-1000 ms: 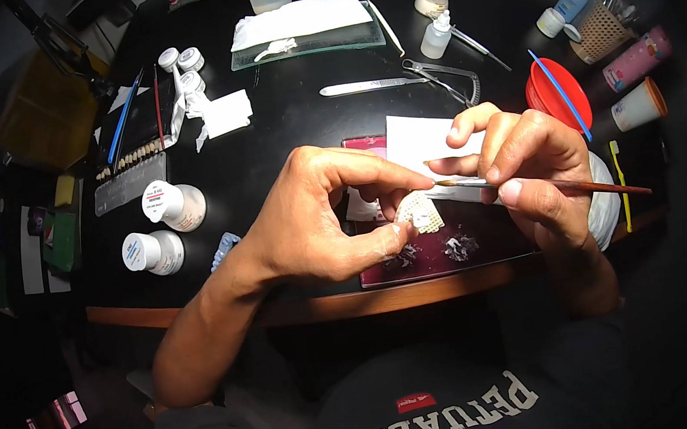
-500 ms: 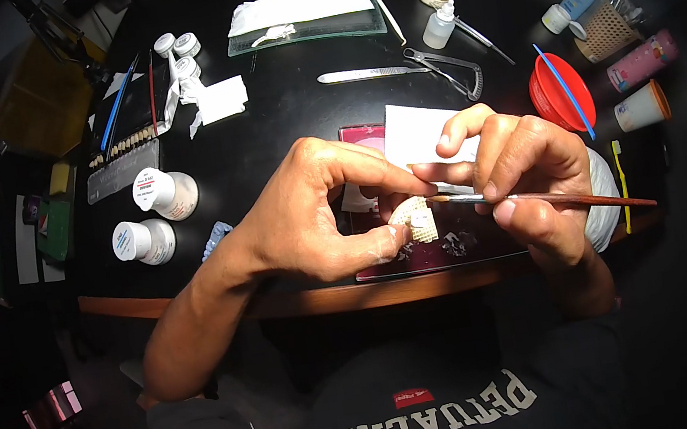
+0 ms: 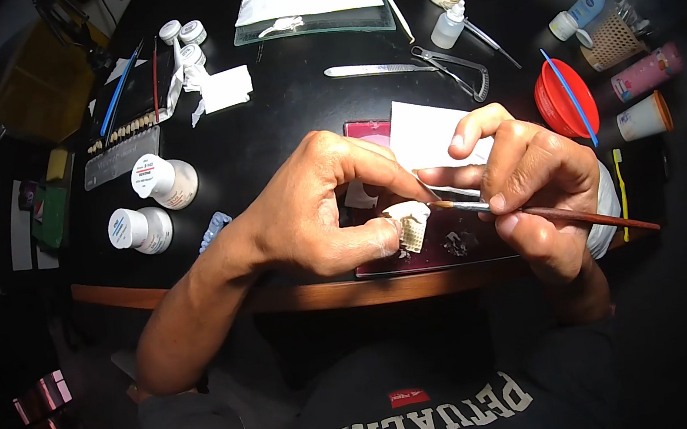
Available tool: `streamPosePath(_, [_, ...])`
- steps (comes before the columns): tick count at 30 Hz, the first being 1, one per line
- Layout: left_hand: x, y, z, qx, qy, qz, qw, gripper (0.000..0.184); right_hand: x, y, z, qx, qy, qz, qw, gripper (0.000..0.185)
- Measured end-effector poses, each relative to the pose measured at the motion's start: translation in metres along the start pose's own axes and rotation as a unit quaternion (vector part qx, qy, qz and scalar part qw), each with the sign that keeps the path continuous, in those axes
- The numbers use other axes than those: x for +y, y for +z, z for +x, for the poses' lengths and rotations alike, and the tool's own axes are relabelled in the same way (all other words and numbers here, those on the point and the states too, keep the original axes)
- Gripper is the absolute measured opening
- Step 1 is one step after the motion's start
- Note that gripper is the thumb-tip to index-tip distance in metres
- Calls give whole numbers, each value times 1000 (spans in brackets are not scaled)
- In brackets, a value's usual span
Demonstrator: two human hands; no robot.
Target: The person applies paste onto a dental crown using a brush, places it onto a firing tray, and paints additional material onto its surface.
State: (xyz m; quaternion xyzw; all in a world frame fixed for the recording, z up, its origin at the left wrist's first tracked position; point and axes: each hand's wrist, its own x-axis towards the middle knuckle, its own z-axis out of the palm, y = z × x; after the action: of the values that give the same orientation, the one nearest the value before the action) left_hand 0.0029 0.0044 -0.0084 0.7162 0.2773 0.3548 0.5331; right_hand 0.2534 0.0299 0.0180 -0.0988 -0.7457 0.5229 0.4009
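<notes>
Between the thumb and fingers of my left hand [image 3: 307, 206] is a small cream dental model piece [image 3: 414, 235] with a gridded surface and a whiter upper part. My left fingers cover some of it. My right hand [image 3: 531, 175] grips a fine paintbrush [image 3: 594, 218] with a dark red handle and metal ferrule. The brush tip is at the upper right edge of the piece; I cannot tell whether it touches. Below both hands lies a dark red plate [image 3: 480, 249] with greyish smears. White paper [image 3: 428, 128] lies behind my fingers.
Two white-capped jars [image 3: 167, 182] and a blue dental cast [image 3: 215, 229] stand to the left. Further back are a glass slab [image 3: 317, 25], a metal spatula [image 3: 376, 69] and a caliper [image 3: 478, 81]. A red bowl [image 3: 552, 102] sits right, near a yellow toothbrush [image 3: 621, 193].
The model piece has been turned and tilted in my left fingers, so its white top shows more. The brush stays close to its edge. The whole view has shifted slightly.
</notes>
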Motion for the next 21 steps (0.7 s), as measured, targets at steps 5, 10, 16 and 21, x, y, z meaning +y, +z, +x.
streamPosePath(5, [-1,1,-1,10,-9,-2,1000,42,0,1,-1,2,-1,-14,1000,5])
streamPosePath(10, [3,0,-1,6,-26,-4,1000,44,0,1,0,-10,-18,-40,999,5])
streamPosePath(16, [4,1,0,6,-29,-4,1000,43,1,3,0,-18,-30,-56,998,3])
streamPosePath(21, [1,1,-1,10,-14,-6,1000,43,-1,3,0,-23,-29,-61,997,2])
